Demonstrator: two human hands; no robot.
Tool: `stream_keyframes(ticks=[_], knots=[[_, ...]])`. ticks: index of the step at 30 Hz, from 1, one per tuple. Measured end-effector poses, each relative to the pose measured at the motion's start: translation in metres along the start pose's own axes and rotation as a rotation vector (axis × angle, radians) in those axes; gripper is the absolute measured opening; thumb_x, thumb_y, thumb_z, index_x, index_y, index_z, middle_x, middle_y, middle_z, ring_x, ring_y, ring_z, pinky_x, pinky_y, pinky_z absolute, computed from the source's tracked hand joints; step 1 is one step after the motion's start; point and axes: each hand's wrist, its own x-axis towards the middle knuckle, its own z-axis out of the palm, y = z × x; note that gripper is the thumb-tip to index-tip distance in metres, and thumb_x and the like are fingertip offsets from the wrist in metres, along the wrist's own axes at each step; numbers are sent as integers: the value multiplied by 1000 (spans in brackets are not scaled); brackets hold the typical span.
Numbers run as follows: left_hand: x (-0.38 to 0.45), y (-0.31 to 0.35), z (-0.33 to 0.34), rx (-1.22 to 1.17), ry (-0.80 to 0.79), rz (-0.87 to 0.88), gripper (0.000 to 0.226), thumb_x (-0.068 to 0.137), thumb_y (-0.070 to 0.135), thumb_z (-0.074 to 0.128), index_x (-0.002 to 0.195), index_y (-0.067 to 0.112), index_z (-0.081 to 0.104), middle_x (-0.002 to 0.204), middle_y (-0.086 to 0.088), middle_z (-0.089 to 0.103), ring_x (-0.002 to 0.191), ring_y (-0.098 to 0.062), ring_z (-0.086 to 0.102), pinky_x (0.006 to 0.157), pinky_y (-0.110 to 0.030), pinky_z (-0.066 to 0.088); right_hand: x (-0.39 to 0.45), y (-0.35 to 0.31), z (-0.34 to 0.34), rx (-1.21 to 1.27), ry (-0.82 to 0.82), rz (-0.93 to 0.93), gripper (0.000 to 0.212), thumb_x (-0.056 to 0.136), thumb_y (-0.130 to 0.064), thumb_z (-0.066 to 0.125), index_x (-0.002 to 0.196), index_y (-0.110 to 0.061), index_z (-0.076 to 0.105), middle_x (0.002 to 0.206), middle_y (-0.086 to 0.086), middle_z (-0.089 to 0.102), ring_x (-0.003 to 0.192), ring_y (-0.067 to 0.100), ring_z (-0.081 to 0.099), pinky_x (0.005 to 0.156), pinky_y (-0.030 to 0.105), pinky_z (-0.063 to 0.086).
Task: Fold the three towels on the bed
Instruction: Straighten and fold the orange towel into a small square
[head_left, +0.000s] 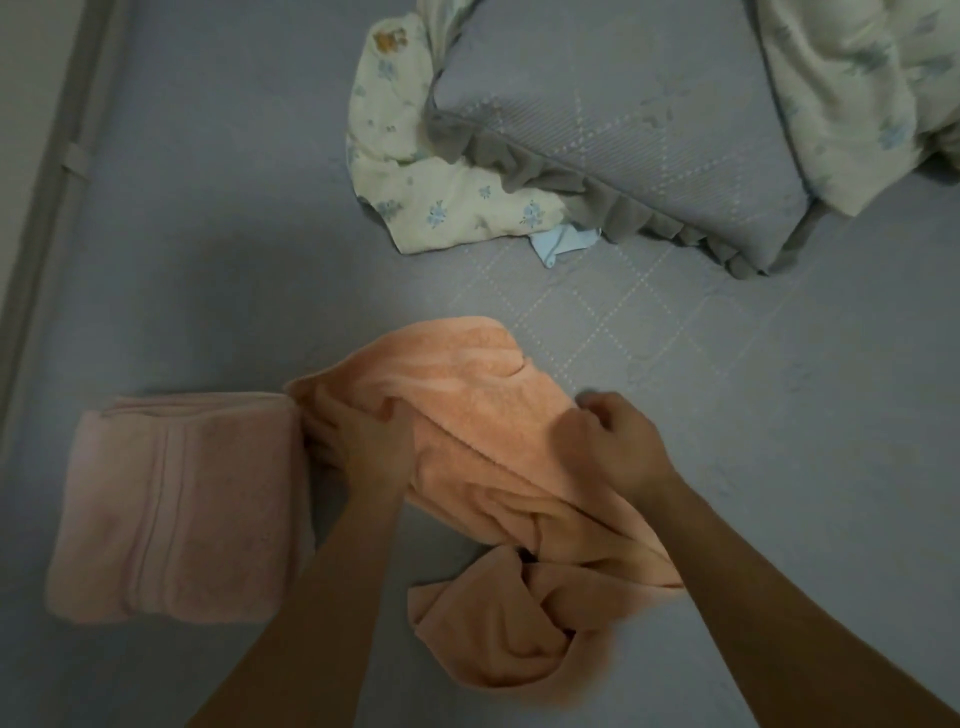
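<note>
On the grey bed, my forearms reach forward; my left hand and right hand each clamp the crumpled orange towel, beside a folded pink towel.

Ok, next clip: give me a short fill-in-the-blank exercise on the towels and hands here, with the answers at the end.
1. The folded pink towel lies to the ____ of the orange towel.
2. The orange towel is still ____, not folded.
3. The left hand and right hand both grip the ____ towel.
4. The pillow at the top has a ____ frilled edge.

Answers: left; crumpled; orange; grey
</note>
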Motion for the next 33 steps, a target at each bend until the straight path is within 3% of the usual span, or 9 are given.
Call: stream_keyframes(ticks=[7, 10, 14, 17, 20, 23, 25, 30, 33], knots=[[2, 28, 12, -172, -236, 425, 39, 82, -10, 53, 119, -2, 62, 130, -21, 54, 119, -23, 52, 102, -13, 36, 56, -66, 14, 313, -431, 254, 44, 94, -51, 53, 107, -13, 70, 106, 10, 73, 98, 25, 69, 94, 39, 53], [-8, 38, 19, -211, -351, 543, 32, 83, -3, 53, 110, -3, 69, 121, -18, 60, 111, -24, 59, 98, -24, 44, 39, -49, -4, 493, -613, 289, 28, 93, -37, 61, 104, -13, 70, 102, 10, 75, 92, 21, 71, 85, 36, 56], [-6, 56, 24, -282, -219, 517, 39, 77, -5, 50, 107, 1, 73, 112, -3, 62, 103, -16, 61, 91, -5, 36, 28, -7, -53, 818, -232, 251, 16, 94, -12, 60, 105, -3, 68, 90, 12, 71, 79, 22, 66, 67, 30, 55], [3, 75, 33, -278, -180, 548, 49, 77, -12, 46, 110, 11, 74, 124, -1, 59, 114, -10, 55, 97, -5, 36, 37, 17, -95, 702, 293, 71, 10, 88, -7, 65, 92, -17, 65, 86, 2, 65, 72, 9, 58, 64, 26, 48], [6, 92, 54, -187, -298, 624, 54, 79, -10, 45, 120, 18, 66, 139, -1, 46, 127, -14, 47, 107, -21, 38, 55, 27, -108, 537, 459, -22, 31, 82, -12, 66, 111, -22, 59, 93, -9, 61, 75, 3, 58, 68, 26, 51], [15, 94, 72, -30, -236, 505, 58, 83, 15, 56, 140, 14, 49, 147, -12, 42, 132, -24, 41, 106, -28, 33, 72, 35, -98, 569, 359, 204, 65, 83, -18, 66, 140, -19, 35, 113, -5, 56, 86, 9, 59, 74, 29, 52], [24, 92, 74, -124, -195, 301, 59, 86, 30, 59, 141, 10, 48, 138, -13, 53, 126, -26, 50, 100, -29, 38, 78, 42, -89, 510, 366, 333, 53, 81, -25, 66, 128, -12, 44, 114, 2, 56, 87, 13, 57, 75, 33, 51], [39, 89, 69, -137, -378, 182, 47, 75, 53, 54, 78, 8, 68, 68, -7, 65, 72, -26, 64, 60, -32, 50, 57, 53, -77, 690, 39, 434, 33, 80, -39, 71, 100, -14, 68, 85, 1, 72, 68, 17, 70, 50, 23, 50], [36, 73, 61, -88, -503, 117, 63, 70, 72, 50, 78, 12, 69, 82, -10, 71, 83, -30, 69, 84, -47, 57, 40, 68, -72, 753, -206, 436, 35, 83, -39, 68, 103, -11, 68, 87, 5, 69, 70, 20, 64, 63, 25, 46]])
